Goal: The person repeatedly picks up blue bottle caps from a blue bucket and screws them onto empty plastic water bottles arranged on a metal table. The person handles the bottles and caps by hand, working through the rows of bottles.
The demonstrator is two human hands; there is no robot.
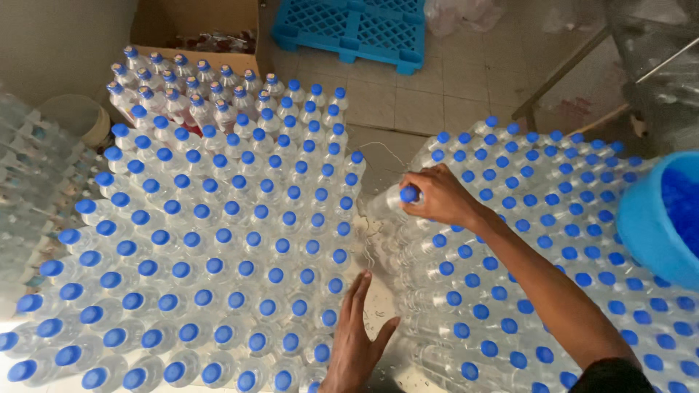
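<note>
Gripping a clear, blue-capped water bottle (393, 200), the right hand (440, 195) tilts it.

Tiled floor (437, 94) (wet, perhaps); blue pallet (349, 29).

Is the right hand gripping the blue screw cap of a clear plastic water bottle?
Yes: the right hand is closed over the neck of a clear plastic water bottle, its fingers on the blue cap.

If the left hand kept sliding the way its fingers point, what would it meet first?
The left hand points up the wet gap between the two bottle groups. It would probably first meet the clear plastic bottle with a blue cap held by the right hand, though depth is unclear.
</note>
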